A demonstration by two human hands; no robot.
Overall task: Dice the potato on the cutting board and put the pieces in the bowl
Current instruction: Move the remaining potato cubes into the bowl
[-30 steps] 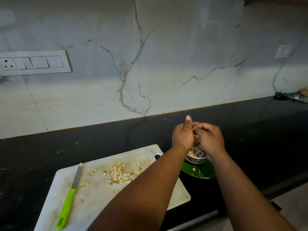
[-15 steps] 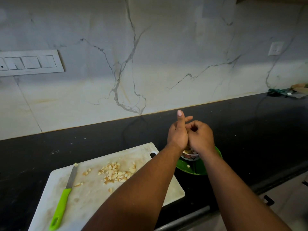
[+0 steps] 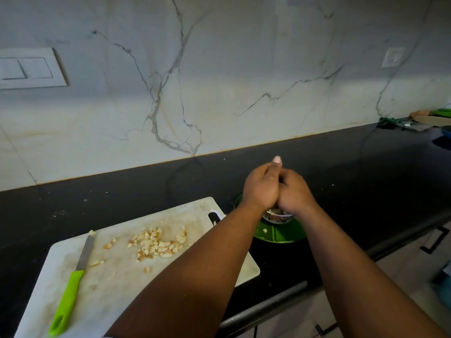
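My left hand (image 3: 262, 189) and my right hand (image 3: 294, 192) are pressed together, palms rubbing, directly above a small patterned bowl (image 3: 278, 217) that they mostly hide. The bowl stands on a green plate (image 3: 280, 234), where one loose potato piece lies. A pile of diced potato (image 3: 157, 243) sits on the white cutting board (image 3: 117, 281) to the left. A knife with a green handle (image 3: 70, 292) lies on the board's left side. Whether either hand holds pieces is hidden.
The black countertop (image 3: 353, 172) runs along a marble-look wall with a switch panel (image 3: 31, 69) at the left. Some green and brown items (image 3: 419, 119) lie at the far right. A cabinet handle (image 3: 436, 241) shows below the counter's edge.
My hands have closed tighter together over the bowl, so its contents are now covered. The view has shifted slightly right and down. The board, potato pile and knife have not moved.
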